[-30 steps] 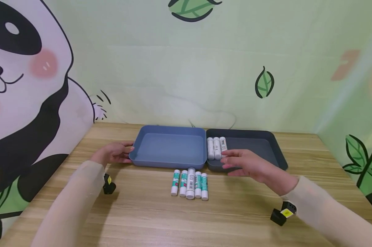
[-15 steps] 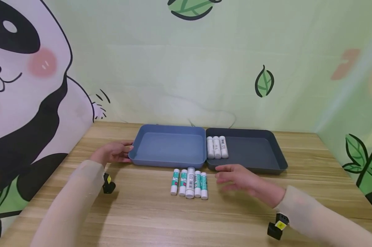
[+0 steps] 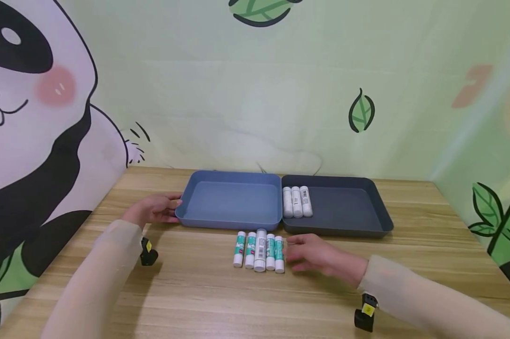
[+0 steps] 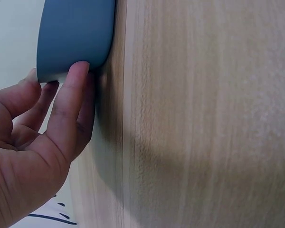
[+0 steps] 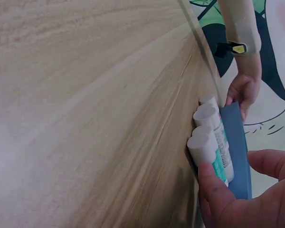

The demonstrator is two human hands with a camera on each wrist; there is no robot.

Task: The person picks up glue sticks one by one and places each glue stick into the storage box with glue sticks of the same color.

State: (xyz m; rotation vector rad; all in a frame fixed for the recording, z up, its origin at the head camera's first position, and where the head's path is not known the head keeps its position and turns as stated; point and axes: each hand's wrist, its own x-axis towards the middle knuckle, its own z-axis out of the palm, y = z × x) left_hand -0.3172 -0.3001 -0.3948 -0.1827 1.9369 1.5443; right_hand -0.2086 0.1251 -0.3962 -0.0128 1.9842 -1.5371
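Observation:
My left hand (image 3: 155, 209) rests its fingertips against the left end of the blue tray (image 3: 231, 222); in the left wrist view, the fingers (image 4: 69, 102) touch the outer wall. In front of the trays, several glue sticks lie side by side on the table, mostly green-and-white, with a larger white-labelled one (image 3: 260, 252) in the middle. My right hand (image 3: 318, 256) is beside the rightmost glue stick (image 3: 279, 256). Seen from the right wrist, a fingertip (image 5: 206, 171) meets or nearly meets that stick, while the thumb (image 5: 266, 161) stands apart from it.
A dark grey tray (image 3: 348, 232) adjoins the blue tray on the right. Three white sticks (image 3: 297, 202) lie in its left part. Behind the wooden table (image 3: 195, 301) stands a printed backdrop (image 3: 221, 103) with a panda and leaves.
My right hand has moved from over the grey tray's front edge, toward me and left, to the end of the glue stick row. The left hand stays at the blue tray.

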